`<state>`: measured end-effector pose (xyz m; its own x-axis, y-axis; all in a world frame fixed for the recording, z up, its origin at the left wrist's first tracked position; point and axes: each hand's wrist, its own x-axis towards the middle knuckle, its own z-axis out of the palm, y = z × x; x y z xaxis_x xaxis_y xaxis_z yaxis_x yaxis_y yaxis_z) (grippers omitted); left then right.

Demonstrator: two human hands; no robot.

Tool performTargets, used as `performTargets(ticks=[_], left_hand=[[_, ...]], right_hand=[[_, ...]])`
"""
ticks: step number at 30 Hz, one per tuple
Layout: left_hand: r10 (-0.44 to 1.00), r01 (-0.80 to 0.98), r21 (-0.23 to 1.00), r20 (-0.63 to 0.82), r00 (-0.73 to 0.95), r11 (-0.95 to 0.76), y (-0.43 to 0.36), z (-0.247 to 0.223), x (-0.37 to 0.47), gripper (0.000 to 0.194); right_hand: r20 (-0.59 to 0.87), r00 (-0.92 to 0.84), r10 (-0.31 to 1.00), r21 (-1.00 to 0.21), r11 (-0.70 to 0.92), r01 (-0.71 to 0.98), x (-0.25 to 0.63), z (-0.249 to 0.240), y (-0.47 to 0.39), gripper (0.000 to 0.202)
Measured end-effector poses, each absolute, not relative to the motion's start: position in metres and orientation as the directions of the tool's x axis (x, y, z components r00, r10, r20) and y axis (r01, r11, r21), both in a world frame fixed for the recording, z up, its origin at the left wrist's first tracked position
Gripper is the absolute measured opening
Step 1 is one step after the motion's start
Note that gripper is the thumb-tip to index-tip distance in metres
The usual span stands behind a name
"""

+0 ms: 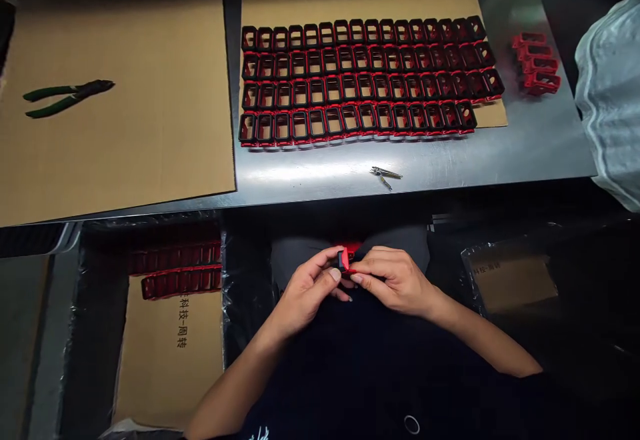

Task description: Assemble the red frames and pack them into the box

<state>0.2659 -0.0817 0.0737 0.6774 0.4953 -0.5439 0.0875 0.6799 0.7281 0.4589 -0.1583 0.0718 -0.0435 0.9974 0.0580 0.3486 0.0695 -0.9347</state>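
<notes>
Between my two hands, in front of my body and below the table edge, is a small red and black plastic frame (345, 260). My left hand (311, 285) pinches it from the left, thumb on its near side. The fingers of my right hand (395, 277) close on its right side; part of the piece is hidden behind them. Similar red and black frames (363, 85) stand in several rows on the table, their openings facing up. A small nail clipper (385, 175) lies near the table's front edge.
Green-handled cutting pliers (70, 97) lie on a cardboard sheet (150, 153) at the left. Several red frames (537, 63) sit at the right, near a pale cloth (613, 93). Below, a plastic-lined box holds red frames (183, 281) on cardboard (155, 360); more cardboard (515, 283) shows lower right.
</notes>
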Motion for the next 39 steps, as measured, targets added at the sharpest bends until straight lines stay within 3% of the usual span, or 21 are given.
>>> performTargets(ticks=[3, 8, 11, 13, 15, 17, 19, 22, 25, 28, 30, 32, 36, 39], left_hand=[[0.515, 0.1, 0.757, -0.528, 0.675, 0.646, -0.08, 0.078, 0.267, 0.058], [0.541, 0.088, 0.784, -0.5, 0.676, 0.614, -0.079, 0.081, 0.274, 0.063], [0.65, 0.07, 0.867, -0.421, 0.633, 0.493, -0.082, 0.079, 0.277, 0.054], [0.741, 0.08, 0.935, -0.323, 0.588, 0.345, -0.085, 0.077, 0.278, 0.053], [0.796, 0.11, 0.97, -0.24, 0.555, 0.215, -0.087, 0.073, 0.275, 0.059], [0.821, 0.132, 0.983, -0.182, 0.541, 0.13, -0.089, 0.069, 0.272, 0.071], [0.836, 0.139, 0.988, -0.125, 0.534, 0.059, -0.091, 0.065, 0.269, 0.082], [0.839, 0.148, 0.987, -0.024, 0.543, -0.068, -0.091, 0.06, 0.266, 0.094], [0.8, 0.144, 0.97, 0.073, 0.596, -0.197, -0.091, 0.058, 0.267, 0.1], [0.757, 0.129, 0.948, 0.146, 0.637, -0.291, -0.089, 0.059, 0.267, 0.103], [0.731, 0.125, 0.933, 0.175, 0.66, -0.336, -0.088, 0.061, 0.267, 0.103], [0.708, 0.128, 0.92, 0.192, 0.68, -0.371, -0.087, 0.062, 0.266, 0.103], [0.673, 0.132, 0.886, 0.234, 0.702, -0.445, -0.085, 0.06, 0.262, 0.103], [0.634, 0.104, 0.833, 0.326, 0.701, -0.543, -0.085, 0.054, 0.262, 0.104]], right_hand=[[0.18, -0.074, 0.981, -0.896, 0.194, 0.399, 0.461, 0.07, -0.158, 0.019], [0.248, -0.072, 0.966, -0.857, 0.253, 0.448, 0.463, 0.065, -0.157, 0.02], [0.254, -0.014, 0.967, -0.842, 0.228, 0.488, 0.463, 0.063, -0.158, 0.02], [0.166, 0.095, 0.981, -0.875, 0.103, 0.472, 0.464, 0.062, -0.16, 0.022], [-0.023, 0.123, 0.992, -0.918, -0.07, 0.39, 0.467, 0.061, -0.165, 0.029], [-0.208, -0.056, 0.976, -0.925, -0.178, 0.335, 0.472, 0.06, -0.171, 0.033], [-0.291, -0.296, 0.91, -0.926, -0.191, 0.324, 0.479, 0.059, -0.176, 0.029], [-0.319, -0.379, 0.869, -0.93, -0.211, 0.301, 0.488, 0.061, -0.181, 0.018], [-0.403, -0.186, 0.896, -0.905, -0.36, 0.228, 0.489, 0.066, -0.178, 0.028], [-0.443, -0.016, 0.896, -0.891, -0.442, -0.103, 0.481, 0.071, -0.168, 0.033], [-0.428, -0.025, 0.903, -0.851, -0.413, -0.324, 0.473, 0.075, -0.159, 0.035], [-0.425, -0.063, 0.903, -0.805, -0.409, -0.43, 0.465, 0.078, -0.149, 0.036], [-0.441, -0.089, 0.893, -0.791, -0.434, -0.431, 0.454, 0.084, -0.137, 0.034], [-0.462, -0.059, 0.885, -0.827, -0.454, -0.332, 0.447, 0.089, -0.133, 0.037]])
